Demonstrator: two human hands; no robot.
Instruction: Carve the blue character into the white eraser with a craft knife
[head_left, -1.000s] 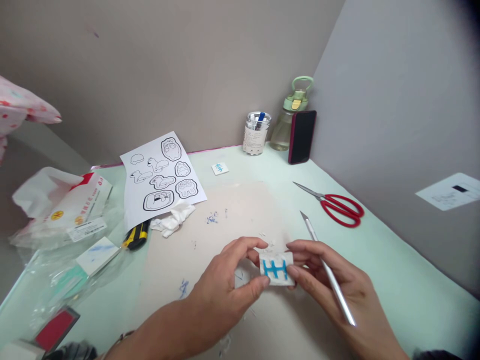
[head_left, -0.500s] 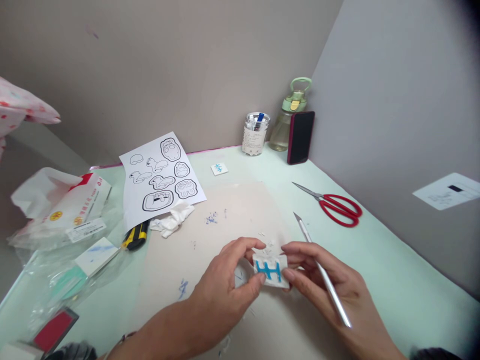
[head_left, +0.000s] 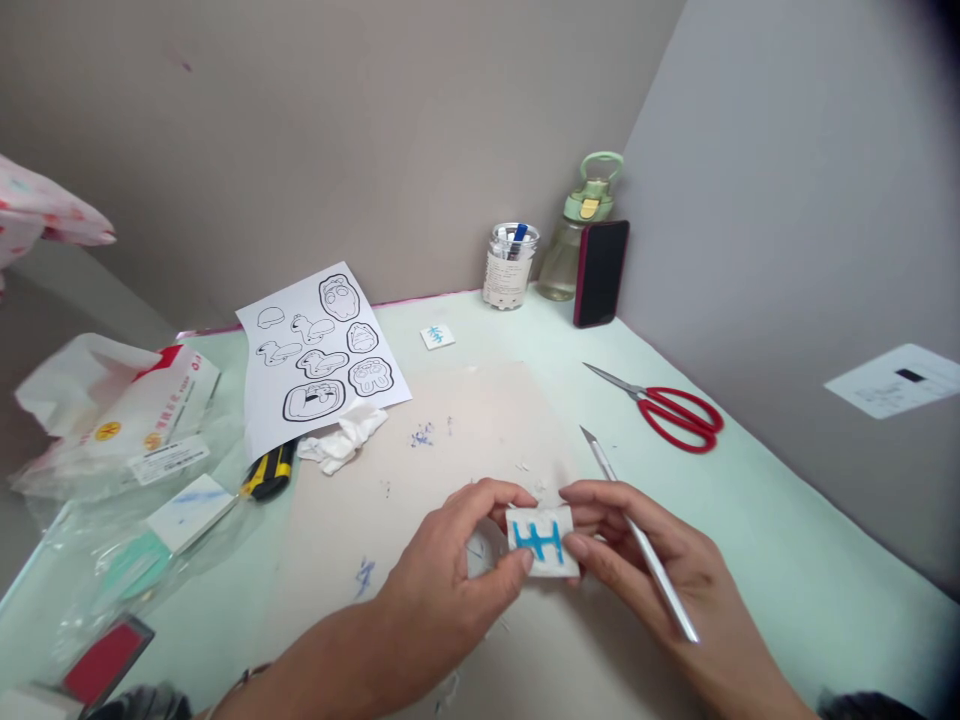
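A small white block (head_left: 541, 541) with a raised blue character faces up between my two hands. My left hand (head_left: 461, 560) pinches its left edge, thumb on the front and fingers behind. On the right edge, my right hand (head_left: 660, 570) grips with thumb and fingers. A silver craft knife (head_left: 664, 585) lies across my right hand between thumb and forefinger, its blade pointing up and away. White shavings (head_left: 523, 466) are scattered on the beige mat (head_left: 480, 420) beyond the block.
Red-handled scissors (head_left: 679, 418) lie at right. Behind stand a pen jar (head_left: 508, 268), a green bottle (head_left: 561, 255) and a phone (head_left: 601, 273). At left are a printed sheet (head_left: 300, 340), crumpled tissue (head_left: 341, 440), a yellow-black cutter (head_left: 270, 470), a tissue pack (head_left: 142, 410) and a red ink pad (head_left: 107, 660).
The craft knife has tilted very slightly in my right hand, its tip shifting a little left. Both hands keep their hold on the block. The whole view has shifted slightly.
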